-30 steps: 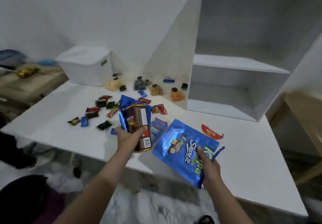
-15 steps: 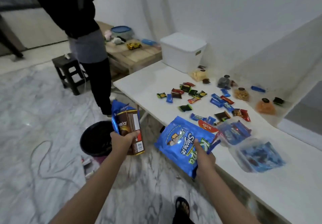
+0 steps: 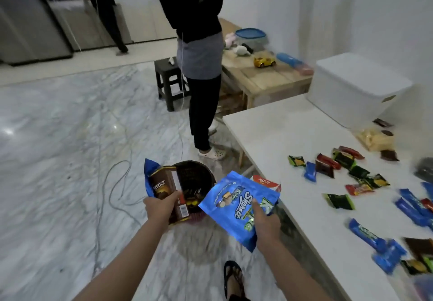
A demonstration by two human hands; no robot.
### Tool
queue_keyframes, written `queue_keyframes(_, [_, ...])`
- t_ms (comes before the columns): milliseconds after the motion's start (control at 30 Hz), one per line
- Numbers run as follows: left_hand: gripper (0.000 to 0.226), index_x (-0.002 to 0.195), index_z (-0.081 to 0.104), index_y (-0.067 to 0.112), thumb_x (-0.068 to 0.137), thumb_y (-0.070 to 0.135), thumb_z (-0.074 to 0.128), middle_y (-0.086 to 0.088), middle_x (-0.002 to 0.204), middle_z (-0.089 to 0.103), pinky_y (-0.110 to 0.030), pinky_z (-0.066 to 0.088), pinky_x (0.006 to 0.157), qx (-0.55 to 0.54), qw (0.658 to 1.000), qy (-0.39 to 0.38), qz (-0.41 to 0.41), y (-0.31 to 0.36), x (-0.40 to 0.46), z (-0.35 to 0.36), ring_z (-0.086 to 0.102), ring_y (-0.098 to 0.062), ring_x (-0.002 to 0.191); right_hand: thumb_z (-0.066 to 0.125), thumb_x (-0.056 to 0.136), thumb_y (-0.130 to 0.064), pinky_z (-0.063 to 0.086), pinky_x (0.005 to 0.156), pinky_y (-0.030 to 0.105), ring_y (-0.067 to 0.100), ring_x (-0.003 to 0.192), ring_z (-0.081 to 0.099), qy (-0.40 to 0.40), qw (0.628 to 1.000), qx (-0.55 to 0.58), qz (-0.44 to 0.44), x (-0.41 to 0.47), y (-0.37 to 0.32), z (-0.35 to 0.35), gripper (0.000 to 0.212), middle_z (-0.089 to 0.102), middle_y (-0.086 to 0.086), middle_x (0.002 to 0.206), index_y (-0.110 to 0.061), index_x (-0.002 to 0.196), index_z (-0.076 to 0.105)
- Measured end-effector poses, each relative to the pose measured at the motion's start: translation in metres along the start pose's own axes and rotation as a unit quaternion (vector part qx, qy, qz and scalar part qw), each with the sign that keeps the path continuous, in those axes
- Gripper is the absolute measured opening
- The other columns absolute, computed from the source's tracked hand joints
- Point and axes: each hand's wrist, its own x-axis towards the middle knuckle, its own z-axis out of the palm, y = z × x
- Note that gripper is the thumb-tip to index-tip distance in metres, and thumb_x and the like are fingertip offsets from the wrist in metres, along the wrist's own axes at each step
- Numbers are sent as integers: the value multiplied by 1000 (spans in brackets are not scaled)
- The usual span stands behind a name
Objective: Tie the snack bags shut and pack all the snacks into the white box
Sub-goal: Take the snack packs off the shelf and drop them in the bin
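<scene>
Head view puts me over the floor beside the white table (image 3: 269,134), with both hands out in front. My left hand (image 3: 161,207) is clamped around a brown Nextar box (image 3: 167,188) with a blue wrapper behind it, held right above the dark bin (image 3: 199,172) on the floor. My right hand (image 3: 264,223) pinches the lower corner of a flat blue Slomatt bag (image 3: 236,202), with a red Astor pack (image 3: 264,182) peeking out behind it; how the fingers sit underneath I cannot tell. The white box (image 3: 356,90), lid on, stands at the table's far end against the wall, well apart from both hands, and the small wrapped snacks (image 3: 339,172) lie scattered on the tabletop, none packed. My worry is the bin: these look like empty outer packs, but if either one holds something, tipping it in throws away what belongs in the box. The blue bag is gripped only at one edge, so a quick swing could slip it onto the floor. A person (image 3: 201,66) stands just beyond the bin, and a loose cable (image 3: 117,183) loops on the floor nearby, either of which could catch my step.
</scene>
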Motion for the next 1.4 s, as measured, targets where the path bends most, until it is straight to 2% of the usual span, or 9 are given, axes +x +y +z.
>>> queue_keyframes(100, [93,108,35,16,34,39,86,-15,103,57,-53,57,72,-10,999,36,-23,5,45,12,64,-34,88,65,89,-25,45,44,13,12,65,58,-31,998,-57,-14,32,-19,38,19,65,8,92,-9,98,59])
queue_keyframes(233, [106,113,38,12,25,48,85,-14,102,62,-52,57,75,-11,997,53,-61,0,106,32,66,-32,86,66,88,-24,56,66,32,26,78,68,-69,990,-122,-6,80,-30,93,18,71,10,92,-11,99,63])
queue_keyframes(367, [99,121,34,8,43,37,87,-16,108,57,-52,55,83,11,993,85,-87,13,121,47,62,-35,96,68,84,-28,59,75,41,25,80,70,-90,981,-172,23,117,-19,144,28,72,9,97,-13,106,59])
queue_keyframes(433, [96,121,35,7,46,35,88,-16,108,57,-52,56,81,13,991,81,-102,10,137,51,62,-34,95,67,84,-32,57,72,36,23,81,70,-90,976,-197,29,130,-13,164,34,71,7,99,-15,112,58])
queue_keyframes(633, [107,114,42,11,26,52,87,-13,101,63,-49,58,76,59,983,52,-165,-28,226,62,66,-31,86,61,90,-28,38,51,20,19,72,60,-87,954,-287,20,164,-1,230,26,65,7,94,-10,108,55])
queue_keyframes(800, [108,129,32,4,45,42,89,-13,107,57,-49,53,88,90,977,35,-189,-1,254,80,61,-33,98,60,90,-27,38,57,26,22,79,58,-61,933,-353,27,192,3,284,32,63,8,100,-9,114,48])
queue_keyframes(933, [93,124,32,0,59,38,87,-16,109,55,-48,50,92,156,966,21,-203,-4,299,96,59,-36,103,60,90,-32,43,62,30,24,79,59,-83,898,-431,28,220,10,329,39,61,7,99,-11,117,41])
queue_keyframes(1200, [110,112,47,6,31,73,79,-12,102,64,-46,57,79,214,954,-33,-206,-69,408,119,65,-31,93,65,87,-34,53,73,41,31,91,63,-128,834,-536,7,288,46,393,35,62,10,103,-15,108,45])
queue_keyframes(1400, [87,122,33,-2,65,42,83,-14,113,53,-41,50,89,229,944,-60,-228,-78,445,143,56,-32,107,64,87,-35,51,72,36,27,92,61,-158,802,-576,7,345,94,411,32,61,8,104,-12,104,50])
